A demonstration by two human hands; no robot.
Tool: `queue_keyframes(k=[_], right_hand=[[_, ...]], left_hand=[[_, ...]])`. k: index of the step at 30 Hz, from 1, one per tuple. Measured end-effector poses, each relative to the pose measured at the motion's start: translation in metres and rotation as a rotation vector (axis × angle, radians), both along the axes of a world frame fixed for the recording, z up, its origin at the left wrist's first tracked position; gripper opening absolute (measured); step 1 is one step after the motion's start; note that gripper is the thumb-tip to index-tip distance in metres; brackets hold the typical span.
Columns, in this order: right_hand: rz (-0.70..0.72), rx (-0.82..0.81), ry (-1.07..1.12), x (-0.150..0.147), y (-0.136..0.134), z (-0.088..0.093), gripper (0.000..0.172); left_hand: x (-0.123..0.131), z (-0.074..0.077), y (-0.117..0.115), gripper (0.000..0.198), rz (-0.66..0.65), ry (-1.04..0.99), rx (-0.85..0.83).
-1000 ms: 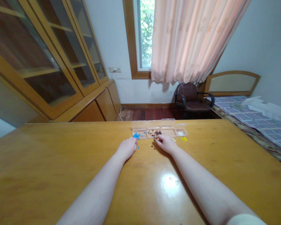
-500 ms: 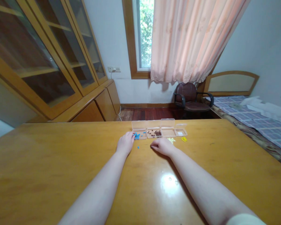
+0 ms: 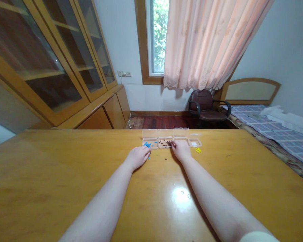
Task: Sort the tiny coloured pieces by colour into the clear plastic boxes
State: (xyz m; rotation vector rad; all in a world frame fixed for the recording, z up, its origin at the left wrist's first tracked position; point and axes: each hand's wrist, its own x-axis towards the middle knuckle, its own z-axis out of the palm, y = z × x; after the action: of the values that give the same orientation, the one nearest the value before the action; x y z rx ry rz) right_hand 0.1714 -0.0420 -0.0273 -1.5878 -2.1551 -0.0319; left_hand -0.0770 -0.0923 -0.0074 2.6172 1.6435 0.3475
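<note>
My left hand (image 3: 138,157) rests on the table with its fingers pinched just above a loose small blue piece (image 3: 148,158); what is between the fingertips is too small to tell. Beyond it, blue pieces (image 3: 147,144) lie in a clear plastic box (image 3: 157,144). My right hand (image 3: 181,150) reaches to the box of dark brown pieces (image 3: 164,142), fingertips together at its right end; anything in them is hidden. A single brown piece (image 3: 166,159) lies on the table between the hands.
Right of the brown pieces stand a clear box with a raised lid (image 3: 181,132), partly behind my right hand, and a smaller clear box (image 3: 194,143). Yellow pieces (image 3: 198,150) lie before it. The wooden table's (image 3: 91,148) far edge runs close behind the boxes.
My left hand has moved from the blue pieces' box down toward the loose blue piece. My right hand has gone from the table up to the brown pieces' box, uncovering a brown piece.
</note>
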Motion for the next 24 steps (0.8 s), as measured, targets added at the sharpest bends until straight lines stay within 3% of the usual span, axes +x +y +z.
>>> queue_keyframes(k=[5, 10, 16, 20, 24], right_hand=[[0.107, -0.048, 0.024, 0.0, -0.006, 0.004, 0.025], [0.11, -0.091, 0.059, 0.001, -0.007, 0.005, 0.025], [0.489, -0.288, 0.077, 0.004, -0.014, 0.007, 0.023], [0.567, -0.377, 0.081, 0.005, -0.015, 0.005, 0.021], [0.594, -0.36, 0.065, 0.006, -0.012, 0.004, 0.019]], left_hand=[[-0.007, 0.003, -0.003, 0.025, -0.066, 0.016, -0.008], [-0.013, 0.002, -0.004, 0.029, -0.11, 0.011, -0.056], [-0.016, -0.001, -0.002, 0.027, -0.114, 0.003, -0.097], [-0.014, 0.0, -0.002, 0.024, -0.1, 0.008, -0.097], [-0.01, 0.001, -0.004, 0.021, -0.056, 0.019, -0.096]])
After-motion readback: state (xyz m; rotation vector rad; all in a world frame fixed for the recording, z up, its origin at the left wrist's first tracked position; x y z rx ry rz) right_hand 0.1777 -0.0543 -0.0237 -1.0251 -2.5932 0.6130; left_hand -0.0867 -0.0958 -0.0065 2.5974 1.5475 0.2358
